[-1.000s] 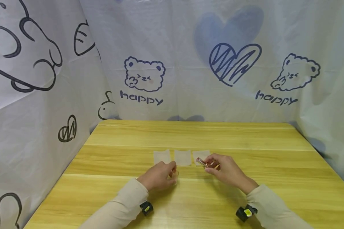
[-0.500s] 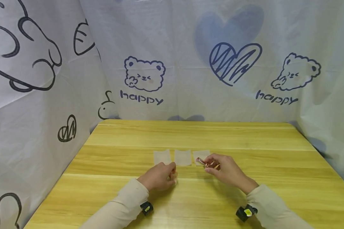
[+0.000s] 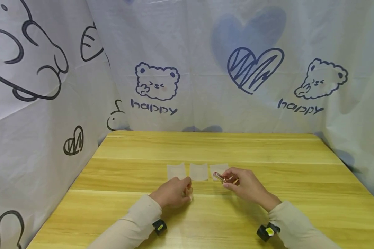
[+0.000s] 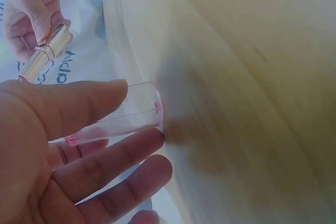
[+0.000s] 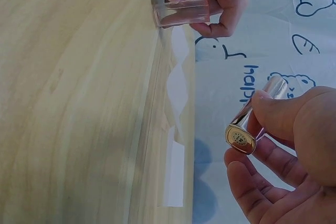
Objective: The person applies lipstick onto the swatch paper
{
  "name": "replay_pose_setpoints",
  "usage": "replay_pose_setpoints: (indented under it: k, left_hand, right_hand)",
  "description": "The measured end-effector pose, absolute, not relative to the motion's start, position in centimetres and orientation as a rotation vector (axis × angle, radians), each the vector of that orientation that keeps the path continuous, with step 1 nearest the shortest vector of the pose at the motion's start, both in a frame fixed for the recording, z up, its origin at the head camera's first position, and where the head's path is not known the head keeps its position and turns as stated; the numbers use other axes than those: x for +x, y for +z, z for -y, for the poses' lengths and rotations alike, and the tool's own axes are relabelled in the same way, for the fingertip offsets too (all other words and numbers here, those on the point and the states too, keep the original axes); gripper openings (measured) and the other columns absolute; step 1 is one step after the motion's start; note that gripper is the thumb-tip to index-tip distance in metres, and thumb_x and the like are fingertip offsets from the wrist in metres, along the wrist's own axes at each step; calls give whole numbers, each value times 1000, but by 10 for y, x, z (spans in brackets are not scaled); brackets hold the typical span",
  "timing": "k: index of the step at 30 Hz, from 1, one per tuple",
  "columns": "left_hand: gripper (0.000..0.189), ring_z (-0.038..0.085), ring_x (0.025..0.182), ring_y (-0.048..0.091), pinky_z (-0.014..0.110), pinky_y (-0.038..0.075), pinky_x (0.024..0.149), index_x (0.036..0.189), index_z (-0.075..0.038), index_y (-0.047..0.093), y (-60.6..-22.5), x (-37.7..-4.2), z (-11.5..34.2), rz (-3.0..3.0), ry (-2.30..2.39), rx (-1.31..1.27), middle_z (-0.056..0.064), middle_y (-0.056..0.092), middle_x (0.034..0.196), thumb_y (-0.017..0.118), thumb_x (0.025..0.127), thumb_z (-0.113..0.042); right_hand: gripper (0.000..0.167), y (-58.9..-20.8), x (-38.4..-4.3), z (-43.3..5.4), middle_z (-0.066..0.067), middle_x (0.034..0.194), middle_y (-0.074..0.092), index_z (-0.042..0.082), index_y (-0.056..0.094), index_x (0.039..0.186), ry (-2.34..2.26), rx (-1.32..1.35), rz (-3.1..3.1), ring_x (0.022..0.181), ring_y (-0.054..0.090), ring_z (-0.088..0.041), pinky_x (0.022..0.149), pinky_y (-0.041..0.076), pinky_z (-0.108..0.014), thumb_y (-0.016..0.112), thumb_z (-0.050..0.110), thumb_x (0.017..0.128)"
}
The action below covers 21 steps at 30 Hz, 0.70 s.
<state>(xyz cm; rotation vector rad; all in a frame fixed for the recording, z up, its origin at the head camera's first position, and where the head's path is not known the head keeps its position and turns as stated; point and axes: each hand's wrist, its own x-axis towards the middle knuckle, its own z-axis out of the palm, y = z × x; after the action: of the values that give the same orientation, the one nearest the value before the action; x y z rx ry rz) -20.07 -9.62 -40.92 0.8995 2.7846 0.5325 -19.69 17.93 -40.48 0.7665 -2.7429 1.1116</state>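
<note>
My left hand [image 3: 172, 193] pinches a clear, pink-tinged lipstick cap [image 4: 137, 100] between thumb and fingers, low over the table. In the right wrist view the same transparent cap [image 5: 184, 13] lies sideways in that hand. A shiny rose-gold lipstick tube [image 5: 251, 115] is held by the thumb and fingertips of my right hand [image 3: 247, 184]. Its round-cornered base with a small label faces the right wrist camera, and its other end points up and away. From the head view the tube [image 3: 219, 176] tilts toward the upper left, overlapping the rightmost paper square.
Three thin whitish paper squares lie in a row beyond the hands: a left one [image 3: 176, 170], a middle one [image 3: 198, 172] and a right one [image 3: 216, 167]. White curtains [image 3: 205, 117] with drawings enclose the wooden table [image 3: 190, 147] behind and at the sides.
The left hand's fingers have turned slightly, so the clear cap, which stuck out past them a second ago, shows less in the head view. The right hand stays in place with the lipstick.
</note>
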Motion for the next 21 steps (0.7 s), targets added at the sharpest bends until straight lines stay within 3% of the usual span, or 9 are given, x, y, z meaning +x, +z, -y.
replay_pose_setpoints:
  k: [7,12,16,21]
  left_hand:
    - [41,18,85,64,31,51,72,118,-9,55,-405,-198,98,-2732,566,832,4,69,98,74,87,-28]
    - [57,29,102,63,41,52,85,130,-7,50,-404,-199,102,-2716,678,824,16,64,114,69,89,-42]
    - [50,28,101,63,40,53,84,127,-4,52,-403,-201,102,-2758,787,926,16,64,115,65,94,-38]
    - [28,19,86,63,33,54,74,116,-3,60,-401,-200,95,-2810,1008,1031,10,66,106,61,98,-23]
  right_hand:
    - [17,-401,-196,-177,0,93,67,6,67,103,1105,753,2753,79,64,-12,66,54,-23,73,7,87]
    - [17,-399,-195,-176,1,91,67,6,67,104,1100,761,2744,80,63,-12,66,54,-24,72,7,88]
    - [17,-399,-196,-174,2,89,67,6,67,105,1104,757,2720,80,63,-11,66,54,-24,71,6,88]
    - [17,-396,-196,-171,1,91,68,5,66,107,1177,767,2692,81,63,-13,68,54,-25,69,6,90]
